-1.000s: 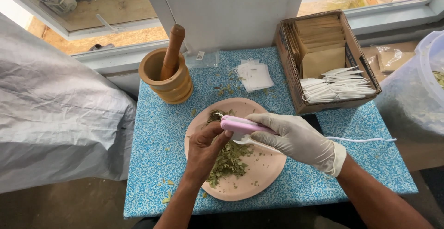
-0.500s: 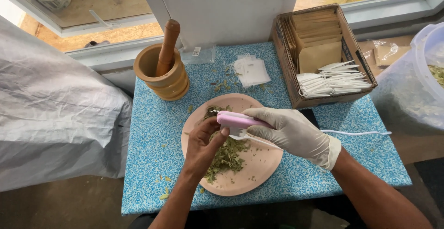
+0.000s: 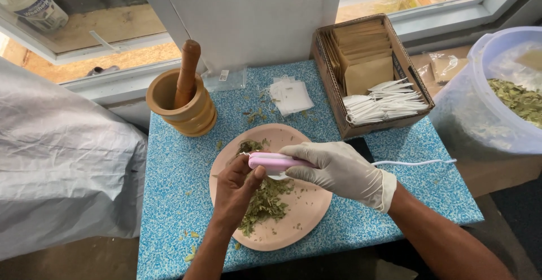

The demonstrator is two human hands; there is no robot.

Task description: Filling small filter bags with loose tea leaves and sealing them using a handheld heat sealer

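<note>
Gloved right hand [image 3: 339,170] grips pink handheld sealer [image 3: 271,161]; bare left hand [image 3: 240,187] pinches its tip. Beneath both: pink plate [image 3: 305,218] bearing dried leaves [image 3: 265,201].

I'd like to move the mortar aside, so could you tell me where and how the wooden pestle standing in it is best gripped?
Grip the pestle by its rounded upper end, coming from above: it leans upright in the wooden mortar, whose wall hides the lower part, so only the top stands free.

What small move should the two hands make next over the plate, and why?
Probably press the small pink handheld device shut. The gloved right hand grips its body, the bare left hand pinches something at its tip above the dried green leaves; what it pinches is hidden.
</note>
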